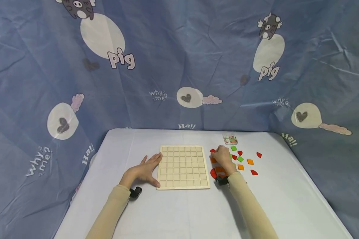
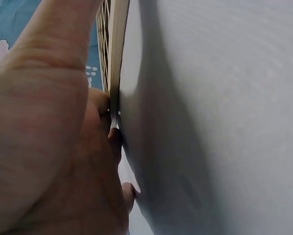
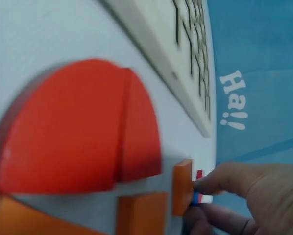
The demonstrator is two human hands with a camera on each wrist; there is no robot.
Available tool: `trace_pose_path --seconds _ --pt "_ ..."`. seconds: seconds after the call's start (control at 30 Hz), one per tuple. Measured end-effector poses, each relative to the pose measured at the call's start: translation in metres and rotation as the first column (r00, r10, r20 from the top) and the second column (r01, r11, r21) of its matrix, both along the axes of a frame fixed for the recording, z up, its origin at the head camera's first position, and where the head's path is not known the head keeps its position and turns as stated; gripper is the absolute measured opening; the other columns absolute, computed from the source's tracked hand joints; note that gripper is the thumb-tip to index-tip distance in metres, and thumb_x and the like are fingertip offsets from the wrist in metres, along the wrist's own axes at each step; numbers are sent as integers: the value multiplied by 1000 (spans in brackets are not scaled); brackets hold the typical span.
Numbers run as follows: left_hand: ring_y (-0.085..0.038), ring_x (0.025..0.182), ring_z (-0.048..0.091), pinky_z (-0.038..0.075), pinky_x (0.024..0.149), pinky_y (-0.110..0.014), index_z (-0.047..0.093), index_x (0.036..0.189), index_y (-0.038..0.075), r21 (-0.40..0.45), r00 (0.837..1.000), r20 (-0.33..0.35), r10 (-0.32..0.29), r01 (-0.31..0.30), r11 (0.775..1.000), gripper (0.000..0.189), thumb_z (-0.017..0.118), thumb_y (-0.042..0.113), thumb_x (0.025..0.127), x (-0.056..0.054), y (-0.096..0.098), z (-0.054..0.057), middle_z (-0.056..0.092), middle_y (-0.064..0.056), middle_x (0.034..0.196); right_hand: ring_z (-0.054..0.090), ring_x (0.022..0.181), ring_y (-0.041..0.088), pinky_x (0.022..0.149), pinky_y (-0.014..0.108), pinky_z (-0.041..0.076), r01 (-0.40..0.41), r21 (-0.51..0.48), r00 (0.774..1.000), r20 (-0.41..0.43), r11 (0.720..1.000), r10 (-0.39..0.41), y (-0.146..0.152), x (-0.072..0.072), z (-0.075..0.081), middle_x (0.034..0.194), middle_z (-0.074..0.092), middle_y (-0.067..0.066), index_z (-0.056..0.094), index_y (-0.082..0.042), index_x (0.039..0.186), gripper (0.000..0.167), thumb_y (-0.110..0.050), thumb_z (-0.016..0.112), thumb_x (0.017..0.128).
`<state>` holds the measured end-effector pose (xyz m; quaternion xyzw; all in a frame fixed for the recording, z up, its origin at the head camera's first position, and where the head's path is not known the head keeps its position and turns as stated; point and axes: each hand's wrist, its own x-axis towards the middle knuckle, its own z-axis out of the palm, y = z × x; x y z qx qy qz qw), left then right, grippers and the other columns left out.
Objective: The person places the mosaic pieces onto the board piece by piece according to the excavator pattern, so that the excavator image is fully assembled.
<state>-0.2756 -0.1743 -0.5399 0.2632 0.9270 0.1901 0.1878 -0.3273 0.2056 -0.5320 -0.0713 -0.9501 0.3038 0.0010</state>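
A pale wooden board (image 1: 183,167) with a grid of square cells lies on the table. My left hand (image 1: 144,170) rests along its left side, fingers spread, with the thumb at the near corner and fingertips at the far part of the edge. In the left wrist view, the palm hides most of that contact. Right of the board, my right hand (image 1: 224,158) reaches down among coloured pieces. In the right wrist view its thumb and finger pinch a small blue piece (image 3: 196,198), largely hidden, just beyond an orange tile (image 3: 183,188). Red rounded pieces (image 3: 68,142) lie closer.
Several red, orange and green pieces, such as an orange square (image 1: 250,162) and a red quarter-round (image 1: 254,172), are scattered right of my right hand. A small patterned card or packet (image 1: 230,139) lies at the back. Blue printed cloth (image 1: 155,66) hangs behind the white table (image 1: 173,212).
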Motion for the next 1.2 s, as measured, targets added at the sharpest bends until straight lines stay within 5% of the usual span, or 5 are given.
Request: trace_pose_path --seconds 0.23,0.47,0.67,1.2 --pt "-29 151 -2 -8 119 -58 3 155 4 3 1000 -5 -6 6 1000 141 82 67 56 -3 -1 -5 -3 -11 164 54 63 18 53 25 45 -133 -45 991 -40 990 131 20 -4 9 78 62 10 61 -2 87 13 -15 60 91" --pt "-30 151 -2 -9 118 -60 2 155 4 -1 1000 -9 -8 8 1000 141 80 68 56 -1 -6 -8 -3 -11 164 62 84 16 79 34 57 -389 -33 920 36 921 390 36 -12 4 95 68 7 66 -4 101 14 -11 66 90" --pt "-30 151 -2 -10 118 -59 3 155 4 12 1000 -5 -5 5 1000 140 81 66 57 -1 -6 -6 -3 -11 164 61 85 14 82 33 56 -432 -24 901 47 902 432 37 -15 -6 97 68 3 67 -7 104 16 -11 68 89" --pt "-28 151 -5 -13 118 -58 0 155 6 32 1000 16 -4 3 999 141 81 66 57 -3 -2 -7 -6 -9 164 61 80 14 76 30 56 -389 -10 921 22 921 389 34 -17 -6 91 68 3 69 -8 101 20 -20 73 86"
